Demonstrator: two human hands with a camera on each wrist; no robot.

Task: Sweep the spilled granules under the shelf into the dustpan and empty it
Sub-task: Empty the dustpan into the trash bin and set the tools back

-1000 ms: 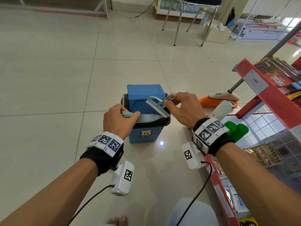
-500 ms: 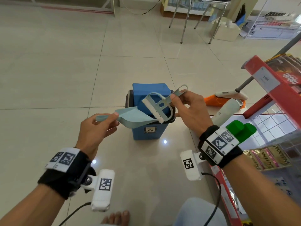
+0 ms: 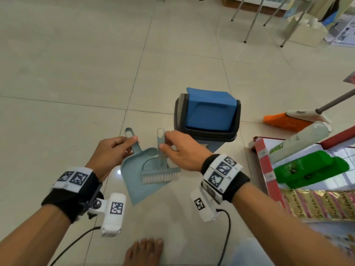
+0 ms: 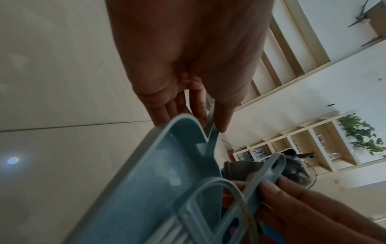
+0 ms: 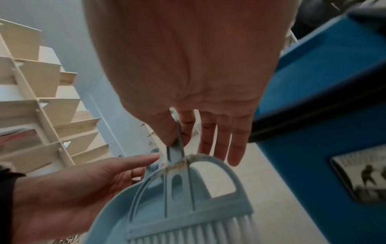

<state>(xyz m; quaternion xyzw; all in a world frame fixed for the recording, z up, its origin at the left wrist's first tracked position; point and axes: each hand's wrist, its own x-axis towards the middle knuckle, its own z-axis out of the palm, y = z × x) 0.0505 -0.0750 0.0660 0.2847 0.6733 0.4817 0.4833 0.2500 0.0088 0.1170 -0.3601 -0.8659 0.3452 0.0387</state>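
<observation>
A pale blue dustpan (image 3: 134,175) hangs low over the floor tiles, and my left hand (image 3: 113,150) pinches its handle between thumb and fingers. Inside the pan lies a small matching brush (image 3: 159,169) with white bristles; my right hand (image 3: 180,148) pinches the brush handle with thumb and index, its other fingers straight. The pan (image 4: 158,181) and the brush (image 5: 188,206) fill the wrist views. Just behind stands a blue bin (image 3: 207,120) with a swing lid, which is closed. No granules show in the pan.
A red shelf (image 3: 269,169) with a green bottle (image 3: 309,167) and shampoo sachets stands at the right. An orange broom (image 3: 288,120) lies beside the bin. My bare foot (image 3: 146,252) is at the bottom edge. Chair legs (image 3: 255,18) stand far back.
Both hands drew the dustpan and brush back from the bin opening and down toward the floor. The brush now lies in the pan. The bin lid has swung closed.
</observation>
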